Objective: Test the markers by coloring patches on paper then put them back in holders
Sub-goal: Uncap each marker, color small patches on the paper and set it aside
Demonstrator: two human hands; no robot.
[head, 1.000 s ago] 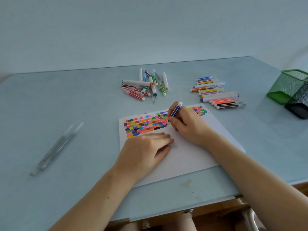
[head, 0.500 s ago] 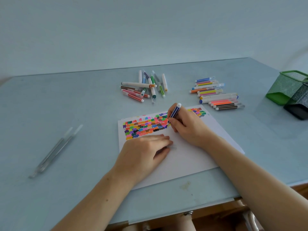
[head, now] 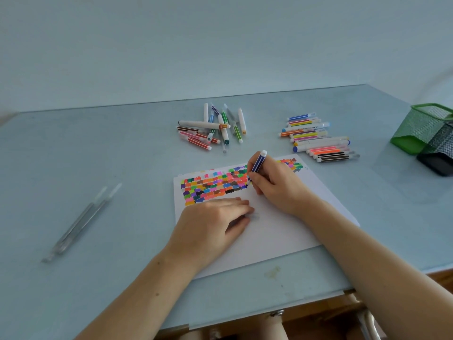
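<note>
On the white paper sheet (head: 282,227), your right hand (head: 277,187) pinches the light, stiff blue-striped plastic marker (head: 257,164) low on its barrel, tip at the patches; left hand (head: 210,227), fingers relaxed, presses the sheet flat.

A blue-striped marker (head: 257,163) with a white end cap stands tilted, its tip on the white paper (head: 277,231) among rows of coloured patches (head: 215,186). Beyond the fingertips lie a loose marker pile (head: 212,127) and a tidier marker row (head: 318,138); green (head: 421,128) and black (head: 438,153) mesh holders stand well apart.
</note>
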